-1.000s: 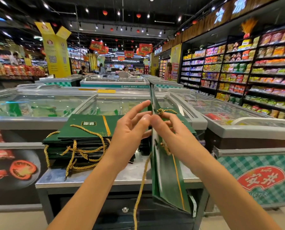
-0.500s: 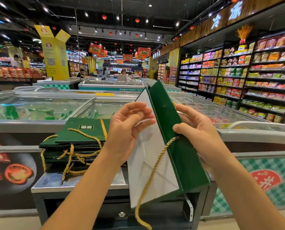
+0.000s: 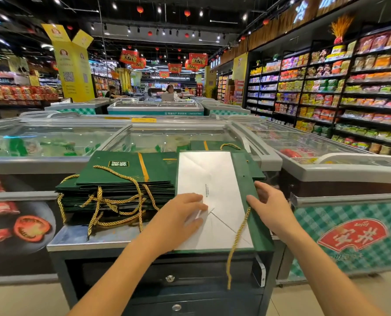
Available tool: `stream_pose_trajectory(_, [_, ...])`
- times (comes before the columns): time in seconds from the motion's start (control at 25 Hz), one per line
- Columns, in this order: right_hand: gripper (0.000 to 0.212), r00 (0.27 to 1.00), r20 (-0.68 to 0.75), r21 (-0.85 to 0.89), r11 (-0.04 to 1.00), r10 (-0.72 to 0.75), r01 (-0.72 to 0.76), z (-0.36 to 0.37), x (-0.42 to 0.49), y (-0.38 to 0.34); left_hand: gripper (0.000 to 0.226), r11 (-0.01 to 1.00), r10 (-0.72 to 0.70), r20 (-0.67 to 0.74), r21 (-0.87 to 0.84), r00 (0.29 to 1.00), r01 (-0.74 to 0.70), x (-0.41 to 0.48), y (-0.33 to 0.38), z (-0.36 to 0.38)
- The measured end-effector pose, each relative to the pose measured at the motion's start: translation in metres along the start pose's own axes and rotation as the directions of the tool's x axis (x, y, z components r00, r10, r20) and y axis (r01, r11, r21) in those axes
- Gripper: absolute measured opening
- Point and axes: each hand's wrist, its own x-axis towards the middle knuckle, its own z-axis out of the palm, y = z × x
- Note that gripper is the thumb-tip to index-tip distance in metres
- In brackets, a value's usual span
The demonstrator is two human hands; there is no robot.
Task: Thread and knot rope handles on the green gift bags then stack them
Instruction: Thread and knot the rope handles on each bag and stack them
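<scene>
STEP: threading, judged half done | BAG: green gift bag (image 3: 212, 179) flat on table (image 3: 76, 238), centre-right, beside stack (image 3: 126, 176) at centre-left | NEXT: likely feed dangling gold rope (image 3: 235, 238) through the free hole, knot it | left hand (image 3: 181, 215): palm down on white panel, fingers flat, relaxed | right hand (image 3: 272, 204): thumb, forefinger apart on green edge; grip unclear

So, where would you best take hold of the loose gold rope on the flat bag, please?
Pinch the gold rope on its hanging stretch, from the front: it dangles free off the counter, whereas higher up it lies flat against the bag.
</scene>
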Motion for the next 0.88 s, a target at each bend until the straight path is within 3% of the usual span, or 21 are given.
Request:
stream_pose_trajectory(0.16, [0.046, 0.966, -0.01, -0.362, 0.902, -0.257, 0.236, 0.003, -0.01, 0.005, 0.035, 0.999, 0.049, -0.077, 0.003, 0.996, -0.049, -0.004, -0.004, 0.009])
stream_pose_trajectory(0.24, [0.04, 0.914, 0.155, -0.333, 0.851, -0.374, 0.405, -0.001, -0.021, 0.004, 0.035, 0.999, 0.047, -0.091, -0.014, 0.995, -0.048, -0.006, -0.004, 0.012])
stream_pose_trajectory(0.36, [0.048, 0.819, 0.489, -0.203, 0.875, -0.299, 0.44, -0.007, -0.037, 0.003, 0.035, 0.999, 0.031, -0.102, -0.035, 0.994, -0.035, -0.007, -0.005, 0.015])
stream_pose_trajectory(0.48, [0.04, 0.762, 0.591, -0.206, 0.863, -0.266, 0.461, -0.011, -0.037, 0.007, 0.035, 0.999, 0.02, -0.109, -0.034, 0.994, -0.024, -0.007, -0.005, 0.015])
stream_pose_trajectory(0.64, [0.004, 0.773, 0.566, -0.23, 0.846, -0.286, 0.482, -0.008, -0.031, 0.006, 0.031, 0.997, -0.015, -0.098, -0.078, 0.995, 0.007, -0.005, -0.004, 0.015])
stream_pose_trajectory(0.76, [0.005, 0.834, 0.402, -0.257, 0.828, -0.378, 0.499, 0.004, -0.02, 0.007, 0.021, 0.99, -0.044, -0.116, -0.14, 0.992, 0.027, -0.005, -0.001, 0.013])
stream_pose_trajectory(0.88, [0.006, 0.898, 0.185, -0.136, 0.895, -0.399, 0.426, 0.017, -0.012, 0.001, 0.018, 0.968, -0.128, -0.12, -0.233, 0.985, 0.097, -0.004, 0.008, 0.009])
